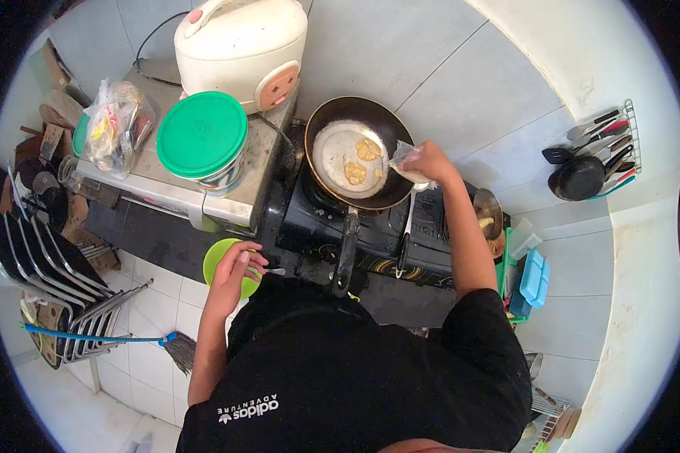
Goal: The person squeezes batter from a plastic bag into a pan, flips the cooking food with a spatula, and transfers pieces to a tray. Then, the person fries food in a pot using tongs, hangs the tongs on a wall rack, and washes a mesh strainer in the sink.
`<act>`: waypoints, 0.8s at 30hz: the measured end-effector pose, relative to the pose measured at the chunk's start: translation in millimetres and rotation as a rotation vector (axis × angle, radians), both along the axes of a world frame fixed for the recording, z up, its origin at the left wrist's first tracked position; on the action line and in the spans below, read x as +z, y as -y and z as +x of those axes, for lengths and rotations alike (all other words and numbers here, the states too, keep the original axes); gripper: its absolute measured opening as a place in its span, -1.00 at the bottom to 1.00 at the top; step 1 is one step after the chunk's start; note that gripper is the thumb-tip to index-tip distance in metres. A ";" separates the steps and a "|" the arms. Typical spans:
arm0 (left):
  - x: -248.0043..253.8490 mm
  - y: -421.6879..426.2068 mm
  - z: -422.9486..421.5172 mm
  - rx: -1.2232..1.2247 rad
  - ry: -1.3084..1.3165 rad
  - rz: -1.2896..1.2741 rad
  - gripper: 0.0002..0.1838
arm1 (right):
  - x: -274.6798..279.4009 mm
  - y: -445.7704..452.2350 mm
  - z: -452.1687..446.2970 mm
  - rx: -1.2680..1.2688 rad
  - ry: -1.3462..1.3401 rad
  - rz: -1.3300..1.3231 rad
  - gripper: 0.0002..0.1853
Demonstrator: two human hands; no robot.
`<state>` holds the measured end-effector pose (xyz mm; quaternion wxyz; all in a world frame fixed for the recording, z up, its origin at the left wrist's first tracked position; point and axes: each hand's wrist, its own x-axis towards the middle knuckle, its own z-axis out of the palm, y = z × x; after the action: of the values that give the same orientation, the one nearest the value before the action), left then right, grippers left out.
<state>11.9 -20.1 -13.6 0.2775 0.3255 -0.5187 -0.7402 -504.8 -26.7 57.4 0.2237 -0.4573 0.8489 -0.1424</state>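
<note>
My left hand (236, 268) hovers over a green bowl (216, 255), its fingers loosely bent and apart. A spoon (276, 271) pokes out to the right from beneath those fingers. My right hand (428, 163) is closed around a clear plastic bag (406, 153), tipped over the right rim of a frying pan (329, 124). What the bag contains is hard to make out. Two lumpy yellowish fritters (355, 173) lie in the pan, with a smaller bit beside them. The pan sits on a black gas stove (302, 226), handle toward me.
A turner (408, 226) lies across the stove, right of the pan. Near my right forearm is a metal pan (488, 211). Left stand a green-lidded bucket (202, 136) and a rice cooker (242, 45). Utensils hang on a rack (633, 136). A broom (177, 347) is below left.
</note>
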 end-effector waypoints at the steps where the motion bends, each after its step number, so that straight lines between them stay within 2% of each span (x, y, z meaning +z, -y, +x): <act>1: -0.7 0.1 0.2 0.000 -0.005 0.002 -0.65 | 2.1 -0.1 1.9 -0.005 -0.004 0.008 -0.33; 4: 0.0 -0.1 0.4 0.005 -0.005 0.010 -0.66 | -13.2 -1.1 -12.7 -0.003 0.017 -0.018 -0.31; 7: 1.7 -0.2 -0.6 0.007 0.007 0.001 -0.67 | 12.1 -3.6 8.2 -0.002 -0.008 0.009 -0.27; 13: 2.0 -0.4 0.0 0.004 0.016 -0.015 -0.68 | -0.3 -4.2 -3.6 -0.021 -0.062 -0.008 -0.23; 17: 0.8 0.1 0.0 0.006 0.017 -0.010 -0.68 | 0.4 -1.3 -1.1 -0.006 -0.064 0.004 -0.23; 19: -0.4 0.3 0.1 0.010 0.001 -0.014 -0.68 | -10.0 1.1 -9.9 0.014 -0.047 -0.031 -0.38; 24: 0.1 1.0 0.5 0.015 0.001 -0.009 -0.68 | -19.9 2.8 -18.4 -0.001 -0.050 -0.063 -0.32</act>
<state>12.4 -21.1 -13.5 0.2840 0.3285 -0.5200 -0.7356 -523.2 -29.5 37.5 0.1877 -0.4671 0.8495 -0.1579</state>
